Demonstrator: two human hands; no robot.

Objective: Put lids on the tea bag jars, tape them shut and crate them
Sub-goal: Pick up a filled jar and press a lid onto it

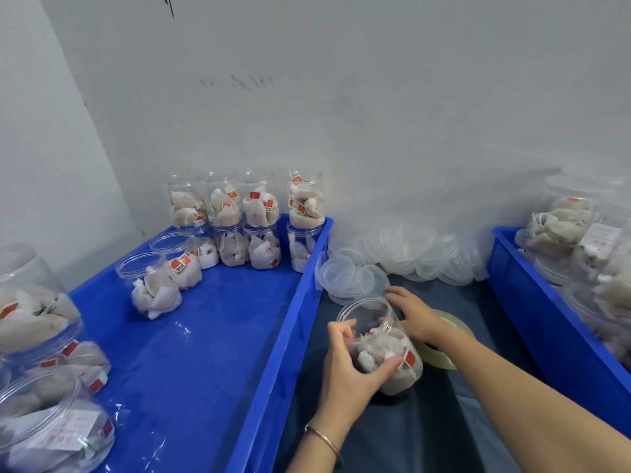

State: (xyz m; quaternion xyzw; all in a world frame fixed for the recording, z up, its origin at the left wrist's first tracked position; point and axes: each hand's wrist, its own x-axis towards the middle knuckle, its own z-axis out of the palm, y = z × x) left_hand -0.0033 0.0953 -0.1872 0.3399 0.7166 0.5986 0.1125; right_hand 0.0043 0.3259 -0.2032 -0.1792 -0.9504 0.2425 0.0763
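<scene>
Lower centre, left hand [351, 367] grips a jar [382, 346] of tea bags, thumb and fingers curled round its body; right hand [415, 314] rests on its far side near the rim, fingers loosely bent. No lid on it yet. Lids [403, 257] heap just above; tape [444, 349] behind. Many jars in the left crate [239, 336] look open; much seems left.
</scene>
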